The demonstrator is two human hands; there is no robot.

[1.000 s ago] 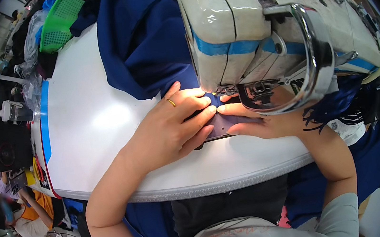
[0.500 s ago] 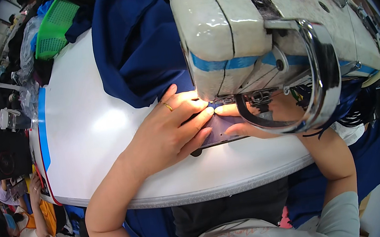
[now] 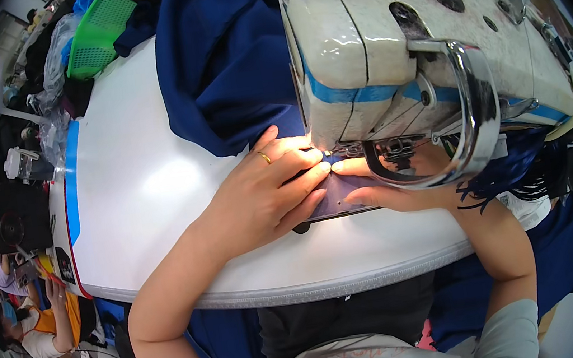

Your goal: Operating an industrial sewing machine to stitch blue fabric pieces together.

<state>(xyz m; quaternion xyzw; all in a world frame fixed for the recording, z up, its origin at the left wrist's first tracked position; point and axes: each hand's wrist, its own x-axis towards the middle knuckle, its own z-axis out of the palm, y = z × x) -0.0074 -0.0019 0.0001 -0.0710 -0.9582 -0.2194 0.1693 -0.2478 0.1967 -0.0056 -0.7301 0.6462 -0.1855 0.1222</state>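
A large piece of dark blue fabric point(image 3: 224, 64) lies in folds on the table, running up to the needle area of a white sewing machine point(image 3: 337, 42). My left hand point(image 3: 263, 193), with a ring on one finger, lies with fingers spread, the fingertips pressing on the fabric's edge by the lit presser foot. My right hand point(image 3: 397, 197) reaches in from the other side, thumb and index finger stretched apart. Its index tip almost meets my left index tip. The rest of the right hand is partly hidden behind the machine's chrome guard point(image 3: 476, 110).
Blue thread or trimmings point(image 3: 516, 167) hang at the machine's right. A green basket point(image 3: 100, 29) stands at the far left beside bags and a clear plastic cup point(image 3: 22, 164). More blue fabric point(image 3: 563, 244) drapes at the right. Another person point(image 3: 48, 319) sits at the left.
The whole view has shifted slightly, so machine, fabric and basket appear a little further right. Both hands keep nearly the same pose at the presser foot.
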